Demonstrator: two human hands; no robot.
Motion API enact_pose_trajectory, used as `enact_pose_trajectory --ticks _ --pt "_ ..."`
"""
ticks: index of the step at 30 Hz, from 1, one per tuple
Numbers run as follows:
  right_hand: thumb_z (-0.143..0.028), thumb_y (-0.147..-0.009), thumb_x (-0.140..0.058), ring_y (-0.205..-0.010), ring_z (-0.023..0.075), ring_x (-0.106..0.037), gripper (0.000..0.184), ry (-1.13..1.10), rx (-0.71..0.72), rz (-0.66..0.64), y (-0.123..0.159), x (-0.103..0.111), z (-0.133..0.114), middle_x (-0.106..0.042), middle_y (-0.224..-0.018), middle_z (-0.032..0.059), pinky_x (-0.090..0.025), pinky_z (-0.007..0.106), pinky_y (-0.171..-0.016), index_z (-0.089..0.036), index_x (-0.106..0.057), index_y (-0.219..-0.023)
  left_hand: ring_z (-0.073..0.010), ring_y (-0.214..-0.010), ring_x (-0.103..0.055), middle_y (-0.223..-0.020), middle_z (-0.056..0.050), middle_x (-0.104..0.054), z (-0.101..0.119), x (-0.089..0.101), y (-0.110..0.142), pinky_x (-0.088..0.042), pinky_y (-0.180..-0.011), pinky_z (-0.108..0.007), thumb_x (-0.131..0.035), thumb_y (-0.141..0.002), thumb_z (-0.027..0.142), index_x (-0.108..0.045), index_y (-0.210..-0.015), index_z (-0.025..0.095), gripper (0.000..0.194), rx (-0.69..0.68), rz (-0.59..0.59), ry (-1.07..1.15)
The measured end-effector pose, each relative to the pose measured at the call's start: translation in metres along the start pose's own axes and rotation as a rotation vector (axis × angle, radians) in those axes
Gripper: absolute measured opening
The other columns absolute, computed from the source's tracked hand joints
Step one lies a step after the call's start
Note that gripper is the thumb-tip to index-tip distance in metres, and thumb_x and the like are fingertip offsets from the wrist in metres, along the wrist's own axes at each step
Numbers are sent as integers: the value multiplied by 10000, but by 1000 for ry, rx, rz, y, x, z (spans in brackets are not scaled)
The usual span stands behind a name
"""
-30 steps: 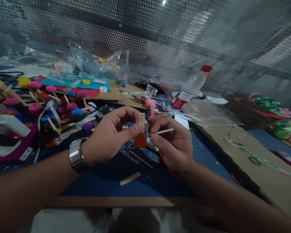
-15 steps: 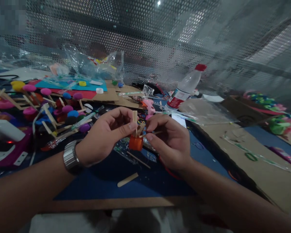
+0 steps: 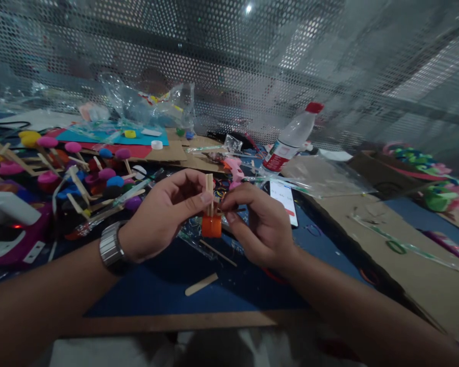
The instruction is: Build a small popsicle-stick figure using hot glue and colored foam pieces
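My left hand is closed, thumb and fingers pinching a short upright bundle of wooden craft sticks. At the bundle's lower end sits a shiny orange cylindrical piece. Close beside it on the right, my right hand is closed in a pinch at the sticks. A thin wooden piece shows between its fingers; most of it is hidden. Below the hands, a loose craft stick and a thin stick lie on the blue tabletop.
At left are many colourful ball-topped stick pieces and a purple-and-white device. A pink glue gun, a tilted plastic bottle and a lit phone lie beyond my hands. Cardboard covers the right side.
My right hand has shifted slightly left, uncovering more of the phone. The sticks and orange piece have moved a little left and turned; the splayed stick ends seen before no longer show.
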State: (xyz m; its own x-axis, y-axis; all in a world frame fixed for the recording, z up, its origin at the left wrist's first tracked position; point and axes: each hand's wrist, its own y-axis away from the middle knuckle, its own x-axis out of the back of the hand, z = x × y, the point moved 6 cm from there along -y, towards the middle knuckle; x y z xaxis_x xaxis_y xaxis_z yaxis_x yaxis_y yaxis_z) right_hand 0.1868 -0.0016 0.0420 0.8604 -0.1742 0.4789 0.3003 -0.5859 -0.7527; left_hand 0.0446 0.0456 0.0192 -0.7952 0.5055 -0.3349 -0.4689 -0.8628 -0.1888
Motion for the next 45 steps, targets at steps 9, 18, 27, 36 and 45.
enact_pose_trajectory --ticks 9,18,27,36,45 --pt "-167 -871 -614 -879 227 -636 117 27 24 16 0 2 -2 -673 -904 62 -512 406 -787 -227 -646 -966 -92 -704 -555 -778 24 -608 -1 0 0 -486 -672 -209 -843 -799 271 -666 -829 168 207 -26 -31 -27" --pt "-172 -835 -635 -831 215 -640 70 -26 -98 40 -2 -1 4 -657 -853 38 -511 397 -761 -236 -628 -811 -115 -767 -561 -810 26 -611 -2 -1 -1 -481 -749 -248 -883 -742 280 -664 -826 170 259 -72 -56 -148" --pt "-135 -784 -636 -771 197 -613 111 -16 -99 45 -2 -2 3 -630 -793 20 -495 374 -723 -233 -591 -759 -127 -768 -570 -817 7 -612 -1 -2 -1 -491 -725 -248 -861 -763 299 -663 -815 162 246 -85 -67 -215" --pt "-150 -777 -618 -741 200 -592 117 108 -3 29 -6 -2 -4 -638 -779 23 -478 387 -723 -233 -543 -742 -131 -765 -573 -807 11 -620 -1 -3 -1 -493 -727 -248 -883 -729 267 -662 -823 164 262 -75 -46 -234" --pt "-152 -794 -594 -764 205 -590 94 186 54 3 -4 -3 -9 -637 -831 37 -472 375 -701 -232 -545 -781 -116 -785 -559 -830 11 -592 0 -6 0 -486 -742 -237 -813 -822 315 -633 -852 143 250 -84 -69 -269"
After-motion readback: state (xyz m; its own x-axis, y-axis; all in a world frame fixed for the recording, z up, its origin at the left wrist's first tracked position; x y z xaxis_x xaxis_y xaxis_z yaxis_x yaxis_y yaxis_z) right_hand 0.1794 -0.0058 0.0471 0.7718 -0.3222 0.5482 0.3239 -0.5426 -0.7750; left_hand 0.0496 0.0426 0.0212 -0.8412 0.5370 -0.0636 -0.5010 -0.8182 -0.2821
